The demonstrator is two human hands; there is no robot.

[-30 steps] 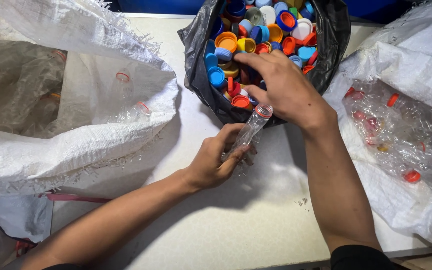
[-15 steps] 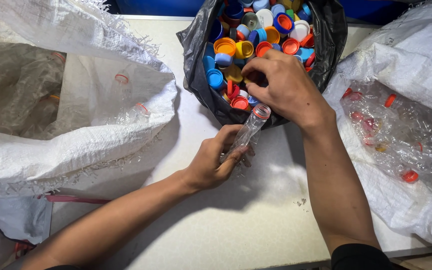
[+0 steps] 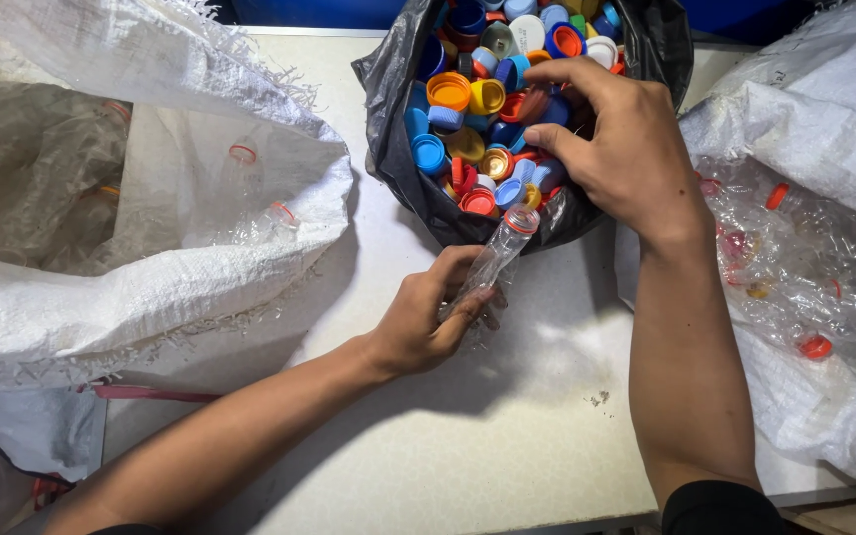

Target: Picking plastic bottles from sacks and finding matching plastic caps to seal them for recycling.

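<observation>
My left hand (image 3: 428,322) grips a crushed clear plastic bottle (image 3: 495,256) with a red neck ring and no cap. Its open mouth points at a black bag (image 3: 388,129). The bag is full of loose bottle caps (image 3: 468,94) in blue, orange, red and white. My right hand (image 3: 626,149) hovers over the bag's right side, just beyond the bottle's mouth. Its thumb and forefinger pinch a dark red cap (image 3: 532,104) above the pile.
A large white woven sack (image 3: 151,287) lies open at the left with clear uncapped bottles inside. Another white sack (image 3: 804,129) at the right holds crushed bottles (image 3: 795,258) with red caps. Everything rests on a pale speckled table (image 3: 507,436), whose front edge is near.
My right hand left the bottle's neck and moved up over the cap bag, carrying a red cap. The bottle's mouth is now bare. My left hand stayed put.
</observation>
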